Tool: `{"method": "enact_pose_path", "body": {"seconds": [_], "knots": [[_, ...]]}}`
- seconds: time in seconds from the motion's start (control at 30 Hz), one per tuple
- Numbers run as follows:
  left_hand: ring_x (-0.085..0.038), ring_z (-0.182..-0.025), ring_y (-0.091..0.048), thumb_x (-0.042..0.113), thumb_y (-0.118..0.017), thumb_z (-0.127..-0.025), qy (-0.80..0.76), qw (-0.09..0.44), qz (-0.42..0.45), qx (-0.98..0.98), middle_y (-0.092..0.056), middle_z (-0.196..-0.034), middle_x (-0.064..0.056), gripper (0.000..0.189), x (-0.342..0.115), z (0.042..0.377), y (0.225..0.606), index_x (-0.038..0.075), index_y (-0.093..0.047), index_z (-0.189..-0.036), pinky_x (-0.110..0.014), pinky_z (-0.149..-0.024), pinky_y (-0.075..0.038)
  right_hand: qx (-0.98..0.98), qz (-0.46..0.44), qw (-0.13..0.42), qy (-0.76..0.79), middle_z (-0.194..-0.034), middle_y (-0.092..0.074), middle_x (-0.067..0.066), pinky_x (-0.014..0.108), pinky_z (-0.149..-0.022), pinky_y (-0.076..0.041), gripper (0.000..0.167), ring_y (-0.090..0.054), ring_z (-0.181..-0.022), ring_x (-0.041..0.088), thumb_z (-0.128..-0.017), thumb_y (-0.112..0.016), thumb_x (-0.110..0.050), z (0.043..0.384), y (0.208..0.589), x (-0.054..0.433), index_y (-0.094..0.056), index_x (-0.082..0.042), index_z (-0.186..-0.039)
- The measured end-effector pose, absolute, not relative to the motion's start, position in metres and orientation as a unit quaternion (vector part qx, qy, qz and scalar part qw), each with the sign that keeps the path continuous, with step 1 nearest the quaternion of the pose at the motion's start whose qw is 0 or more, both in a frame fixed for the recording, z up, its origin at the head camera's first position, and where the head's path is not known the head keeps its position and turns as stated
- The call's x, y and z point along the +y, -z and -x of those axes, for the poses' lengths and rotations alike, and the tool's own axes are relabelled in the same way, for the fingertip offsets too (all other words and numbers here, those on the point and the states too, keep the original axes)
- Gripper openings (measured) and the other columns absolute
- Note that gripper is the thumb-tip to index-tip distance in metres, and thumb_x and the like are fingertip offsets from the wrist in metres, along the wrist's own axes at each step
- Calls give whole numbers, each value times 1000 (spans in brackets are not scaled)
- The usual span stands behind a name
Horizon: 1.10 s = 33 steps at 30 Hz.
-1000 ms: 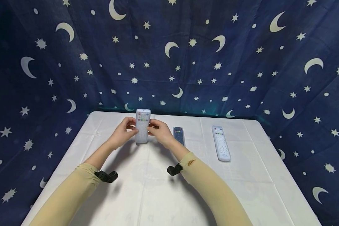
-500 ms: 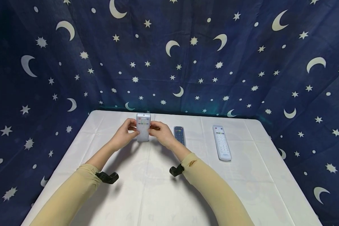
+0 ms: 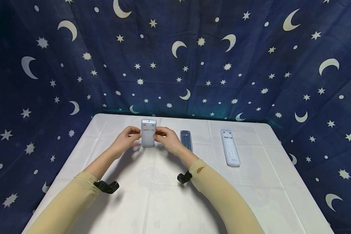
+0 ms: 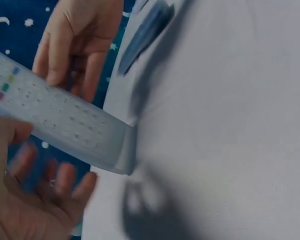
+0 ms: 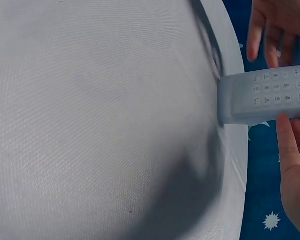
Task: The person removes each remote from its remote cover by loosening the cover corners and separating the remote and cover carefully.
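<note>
A white remote control (image 3: 148, 134) in a translucent cover stands on end, leaning back slightly, near the far side of the table. My right hand (image 3: 169, 139) pinches its right edge between thumb and fingers. Beside the opposite edge is my left hand (image 3: 125, 140), with its fingers spread and a little off the remote in the left wrist view. Whether the left thumb still touches the edge is hard to tell. The remote's lower end is at the tabletop; the right wrist view shows its number keys.
A dark remote control (image 3: 186, 139) lies behind my right wrist, partly covered by it. Farther right lies another white remote control (image 3: 230, 148), face up. The white-covered table (image 3: 161, 201) ends at a dark blue curtain (image 3: 193, 107) with moons and stars.
The held remote has come down and its top now leans farther back. My left hand has loosened and drawn slightly away to the left; the right hand has kept its hold.
</note>
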State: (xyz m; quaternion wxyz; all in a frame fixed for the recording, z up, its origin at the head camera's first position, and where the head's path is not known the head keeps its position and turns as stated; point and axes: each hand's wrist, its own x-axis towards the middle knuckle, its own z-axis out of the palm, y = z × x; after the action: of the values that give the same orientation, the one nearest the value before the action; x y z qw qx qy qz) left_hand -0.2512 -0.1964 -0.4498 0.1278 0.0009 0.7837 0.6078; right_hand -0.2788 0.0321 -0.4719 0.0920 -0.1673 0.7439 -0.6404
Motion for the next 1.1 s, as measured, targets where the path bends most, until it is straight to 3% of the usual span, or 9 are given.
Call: {"method": "enact_pose_path", "body": {"seconds": [0.13, 0.23, 0.33, 0.5, 0.6, 0.77, 0.93, 1.0, 1.1], "knots": [[-29, -104, -68, 54, -53, -103, -649, 212, 82, 726, -51, -139, -27, 79, -199, 247, 441, -2, -31, -153, -40, -87, -59, 751, 172, 82, 632, -116, -63, 14, 28, -88, -57, 34, -61, -107, 23, -97, -66, -1, 277, 473, 34, -66, 0, -131], [-31, -105, -71, 59, -52, -102, -688, 273, 109, 664, -53, -140, -30, 88, -201, 247, 439, -4, -23, -157, -39, -87, -59, 760, 179, 73, 620, -115, -64, 13, 29, -88, -58, 33, -61, -106, 23, -96, -67, -2, 275, 472, 36, -67, 0, -129], [-32, -109, -69, 53, -54, -103, -721, 302, 122, 612, -57, -134, -28, 87, -202, 248, 438, -6, -20, -157, -38, -89, -58, 774, 191, 66, 600, -116, -65, 10, 30, -86, -57, 33, -61, -107, 23, -96, -69, -7, 271, 471, 38, -69, -3, -128], [-25, -97, -73, 38, -58, -105, -755, 312, 142, 559, -67, -113, -18, 77, -203, 247, 439, -10, -21, -152, -35, -90, -57, 785, 211, 63, 580, -117, -65, 6, 31, -86, -55, 31, -62, -111, 21, -95, -73, -10, 265, 472, 37, -71, -6, -126], [-23, -93, -74, 30, -58, -106, -764, 319, 140, 543, -69, -111, -18, 71, -204, 244, 440, -12, -22, -150, -32, -90, -57, 783, 217, 65, 580, -117, -65, 6, 32, -89, -55, 31, -63, -112, 21, -94, -73, -9, 262, 472, 36, -72, -5, -125], [-22, -92, -75, 22, -57, -107, -778, 335, 128, 517, -71, -110, -18, 51, -205, 240, 439, -9, -38, -143, -27, -87, -57, 777, 228, 68, 583, -118, -65, 5, 33, -94, -54, 30, -63, -113, 20, -95, -73, -10, 257, 472, 36, -73, -6, -124], [-20, -83, -75, 13, -57, -106, -773, 346, 124, 517, -73, -97, -15, 26, -205, 238, 438, -4, -50, -124, -24, -80, -58, 774, 246, 78, 579, -116, -62, 1, 30, -97, -53, 25, -59, -115, 17, -96, -72, -11, 252, 475, 37, -76, -13, -120], [-19, -81, -74, 10, -57, -105, -760, 344, 112, 539, -72, -94, -13, 27, -204, 238, 439, -7, -49, -124, -24, -78, -59, 774, 249, 79, 577, -116, -61, 1, 27, -97, -53, 23, -59, -117, 17, -96, -72, -9, 251, 478, 36, -77, -12, -119], [-18, -84, -73, 7, -57, -104, -739, 335, 86, 578, -71, -97, -11, 44, -202, 237, 442, -9, -41, -141, -26, -77, -60, 771, 251, 79, 580, -119, -61, 7, 27, -97, -53, 25, -60, -120, 24, -96, -69, -1, 249, 481, 36, -76, -6, -119]]}}
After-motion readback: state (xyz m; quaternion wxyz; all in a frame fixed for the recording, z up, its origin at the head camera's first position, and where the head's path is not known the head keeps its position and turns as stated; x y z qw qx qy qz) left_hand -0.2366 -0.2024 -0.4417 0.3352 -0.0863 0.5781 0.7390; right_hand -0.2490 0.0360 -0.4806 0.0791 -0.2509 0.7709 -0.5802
